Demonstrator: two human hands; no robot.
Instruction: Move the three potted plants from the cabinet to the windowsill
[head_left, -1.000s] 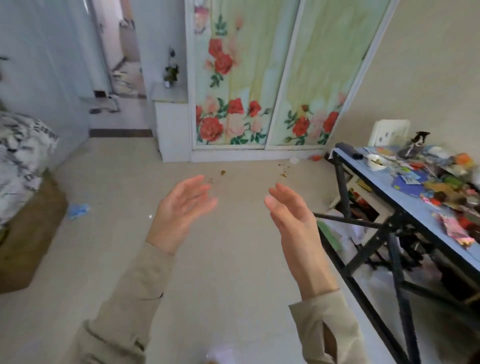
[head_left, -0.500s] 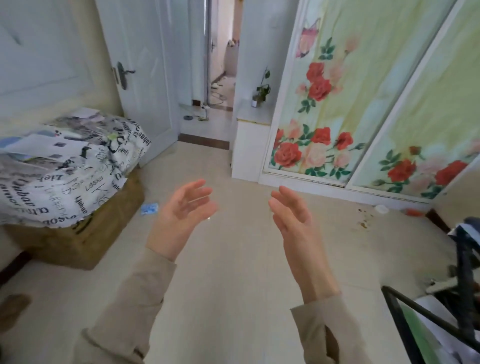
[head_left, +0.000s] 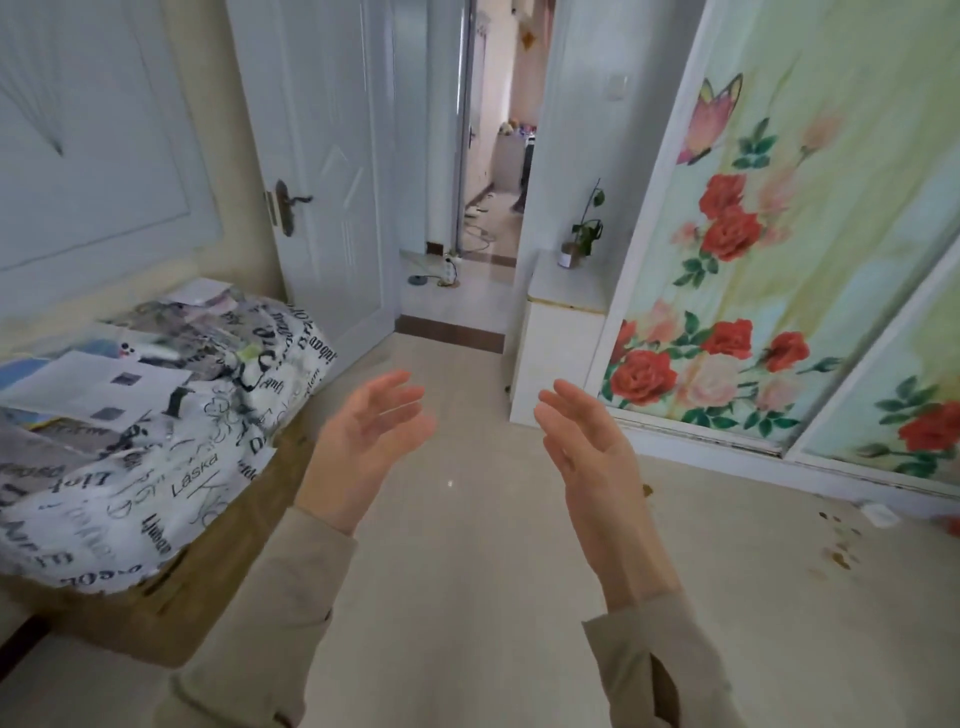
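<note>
Both hands raised mid-frame over pale floor tiles (head_left: 457, 597), palms turned toward each other, nothing in them. Left hand (head_left: 371, 434): fingers spread and loosely curled, beige sleeve (head_left: 249, 639) running to lower left. Right hand (head_left: 592, 452): fingers straight and fanned, edge-on to the camera, sleeve cuff at lower right. A clear gap of floor between the two.

Left of frame: bed (head_left: 135, 431) with a black-and-white lettered cover, loose papers on top, brown base beneath.

Right of frame: sliding wardrobe doors (head_left: 753, 260) printed with red roses and a butterfly; dark crumbs on the floor by the lower track.

Farther back, centre right: low white cabinet (head_left: 558, 364) standing against the wardrobe's left edge. One potted plant (head_left: 582, 236) sits upright on its top surface at the back, small pale pot, thin stem, few green leaves. Hands well apart from it.

Beyond: white door (head_left: 322, 182) open at upper centre left, hallway (head_left: 493, 171) behind, cables on its floor.
</note>
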